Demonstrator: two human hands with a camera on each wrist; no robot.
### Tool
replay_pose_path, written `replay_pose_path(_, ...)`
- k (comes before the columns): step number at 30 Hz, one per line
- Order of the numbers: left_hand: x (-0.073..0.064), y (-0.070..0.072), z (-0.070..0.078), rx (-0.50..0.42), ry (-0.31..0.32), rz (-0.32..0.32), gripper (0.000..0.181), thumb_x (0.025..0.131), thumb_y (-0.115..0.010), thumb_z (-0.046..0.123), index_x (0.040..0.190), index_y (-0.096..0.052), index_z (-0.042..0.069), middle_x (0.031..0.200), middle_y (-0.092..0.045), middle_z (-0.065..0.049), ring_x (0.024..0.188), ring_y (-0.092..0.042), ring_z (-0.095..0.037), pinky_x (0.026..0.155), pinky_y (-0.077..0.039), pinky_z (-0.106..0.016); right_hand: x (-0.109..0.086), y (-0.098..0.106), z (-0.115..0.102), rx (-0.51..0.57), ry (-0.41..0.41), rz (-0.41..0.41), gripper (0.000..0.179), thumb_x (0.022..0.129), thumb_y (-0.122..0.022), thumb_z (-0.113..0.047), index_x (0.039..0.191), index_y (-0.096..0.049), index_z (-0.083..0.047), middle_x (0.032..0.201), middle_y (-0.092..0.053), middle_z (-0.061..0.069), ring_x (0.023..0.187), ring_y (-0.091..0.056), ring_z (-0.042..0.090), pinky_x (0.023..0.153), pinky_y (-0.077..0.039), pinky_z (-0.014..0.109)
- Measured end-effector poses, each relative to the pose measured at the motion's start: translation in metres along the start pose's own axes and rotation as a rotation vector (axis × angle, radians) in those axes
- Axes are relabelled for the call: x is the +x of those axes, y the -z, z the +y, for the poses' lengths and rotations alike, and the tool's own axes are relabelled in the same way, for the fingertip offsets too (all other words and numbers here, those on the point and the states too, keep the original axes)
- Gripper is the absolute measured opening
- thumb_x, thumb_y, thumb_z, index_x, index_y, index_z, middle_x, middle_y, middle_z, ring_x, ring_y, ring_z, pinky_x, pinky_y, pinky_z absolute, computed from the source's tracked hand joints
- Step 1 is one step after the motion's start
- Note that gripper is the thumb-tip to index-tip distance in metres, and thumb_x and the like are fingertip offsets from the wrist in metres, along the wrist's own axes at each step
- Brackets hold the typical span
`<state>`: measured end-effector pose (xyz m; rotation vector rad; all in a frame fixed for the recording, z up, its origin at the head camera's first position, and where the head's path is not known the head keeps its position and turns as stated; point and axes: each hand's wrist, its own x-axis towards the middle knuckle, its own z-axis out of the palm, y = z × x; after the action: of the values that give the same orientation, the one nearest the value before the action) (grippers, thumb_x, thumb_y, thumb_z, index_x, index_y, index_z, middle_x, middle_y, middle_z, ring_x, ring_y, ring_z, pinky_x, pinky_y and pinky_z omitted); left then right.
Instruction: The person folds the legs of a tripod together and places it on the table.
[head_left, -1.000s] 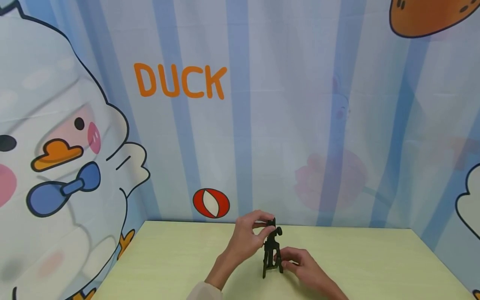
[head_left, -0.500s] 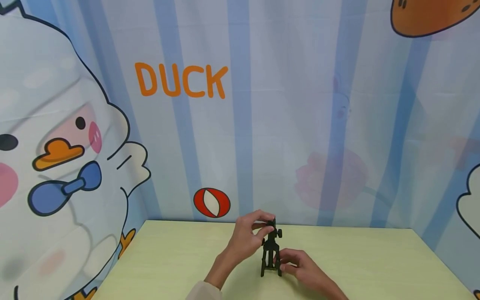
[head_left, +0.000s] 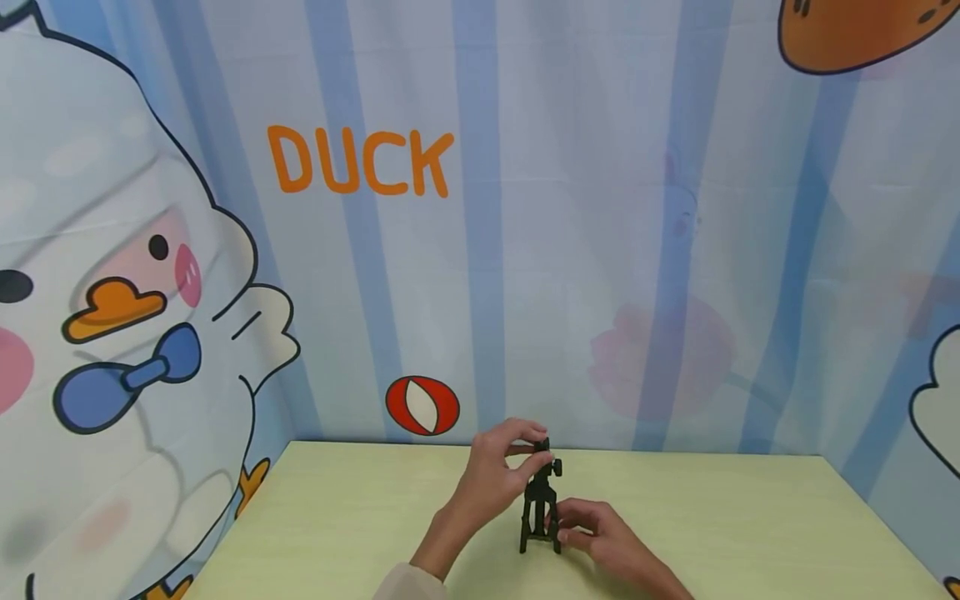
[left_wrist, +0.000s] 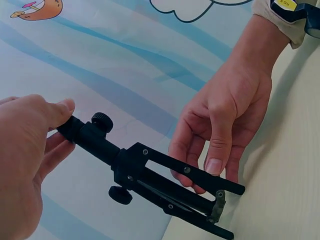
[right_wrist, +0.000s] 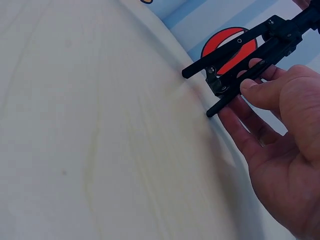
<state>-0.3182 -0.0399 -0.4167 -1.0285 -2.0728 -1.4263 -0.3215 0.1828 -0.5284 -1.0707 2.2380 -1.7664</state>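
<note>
Pinching top of black mini tripod (head_left: 541, 493) with left hand (head_left: 498, 471); gripping one leg (right_wrist: 223, 103) with right hand (head_left: 602, 533). Holding upright at worktop (head_left: 337, 508), cannot confirm foot contact. Shows slight leftward shift and turn versus a second ago; suggests minor reorienting.

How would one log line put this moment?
left hand: pinches top of black tripod | right hand: pinches one leg | tripod: upright

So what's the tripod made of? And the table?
Tripod: satin black, perhaps painted metal or plastic; its soft sheen fits both. The silvery rivets look metal.
Table: pale, matte, maybe wood or wood print, from its faint grain lines.
</note>
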Motion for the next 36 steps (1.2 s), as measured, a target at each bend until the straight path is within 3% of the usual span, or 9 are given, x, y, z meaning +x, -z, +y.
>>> replay_pose_path(7, 0.0004, -0.0041, 0.0, 0.068, -0.094, 0.066, 0.017, 0.088, -0.082, 0.002, 0.095, -0.068, 0.006, 0.103, -0.061, -0.003, 0.087, -0.068, -0.015, 0.078, -0.063, -0.029, 0.0002, -0.0004, 0.0025, 0.004, -0.013, 0.002, 0.019, 0.1, -0.064, 0.001, 0.117, -0.068, 0.007, 0.113, -0.068, 0.028, 0.102, -0.069, 0.016, 0.088, -0.058, 0.028)
replay_pose_path(16, -0.0001, -0.001, 0.0044, 0.028, -0.033, 0.039, 0.013, 0.092, -0.077, -0.002, 0.1, -0.07, 0.006, 0.107, -0.063, -0.002, 0.098, -0.068, -0.019, 0.084, -0.062, -0.029, 0.0007, -0.0027, 0.004, 0.011, -0.004, 0.018, 0.019, 0.099, -0.068, -0.004, 0.115, -0.07, 0.004, 0.108, -0.071, 0.018, 0.096, -0.07, 0.017, 0.083, -0.061, 0.032)
replay_pose_path(21, -0.001, 0.0006, 0.006, 0.012, 0.005, 0.021, 0.013, 0.094, -0.075, -0.002, 0.102, -0.07, 0.006, 0.11, -0.064, -0.002, 0.105, -0.066, -0.021, 0.087, -0.061, -0.028, -0.0008, -0.0044, 0.0014, 0.017, -0.067, 0.108, 0.015, 0.098, -0.07, -0.003, 0.11, -0.066, 0.005, 0.1, -0.07, 0.021, 0.089, -0.071, 0.024, 0.077, -0.063, 0.035)
replay_pose_path(26, -0.0011, 0.0001, 0.0063, 0.004, 0.025, 0.005, 0.015, 0.094, -0.073, -0.004, 0.105, -0.069, 0.005, 0.112, -0.066, -0.003, 0.107, -0.067, -0.021, 0.09, -0.059, -0.027, -0.0003, -0.0032, -0.0012, 0.048, -0.181, 0.248, 0.024, 0.098, -0.072, -0.006, 0.11, -0.056, 0.008, 0.092, -0.065, 0.015, 0.081, -0.068, 0.029, 0.071, -0.062, 0.037)
replay_pose_path(30, -0.0006, -0.0006, 0.0057, 0.004, 0.026, 0.002, 0.016, 0.094, -0.072, -0.006, 0.106, -0.068, 0.004, 0.113, -0.066, -0.004, 0.107, -0.067, -0.02, 0.091, -0.059, -0.027, 0.001, -0.0026, -0.003, 0.031, -0.196, 0.297, 0.026, 0.1, -0.068, -0.007, 0.12, -0.056, 0.007, 0.102, -0.061, 0.013, 0.088, -0.065, 0.025, 0.073, -0.06, 0.034)
replay_pose_path(36, 0.0001, -0.0005, 0.0039, -0.012, 0.034, 0.0, 0.02, 0.093, -0.071, -0.009, 0.106, -0.067, 0.005, 0.114, -0.067, -0.004, 0.104, -0.068, -0.019, 0.091, -0.059, -0.028, 0.0006, -0.0008, -0.0029, 0.043, -0.144, 0.197, 0.027, 0.104, -0.061, -0.004, 0.128, -0.061, 0.008, 0.122, -0.063, 0.027, 0.111, -0.065, 0.026, 0.087, -0.059, 0.033)
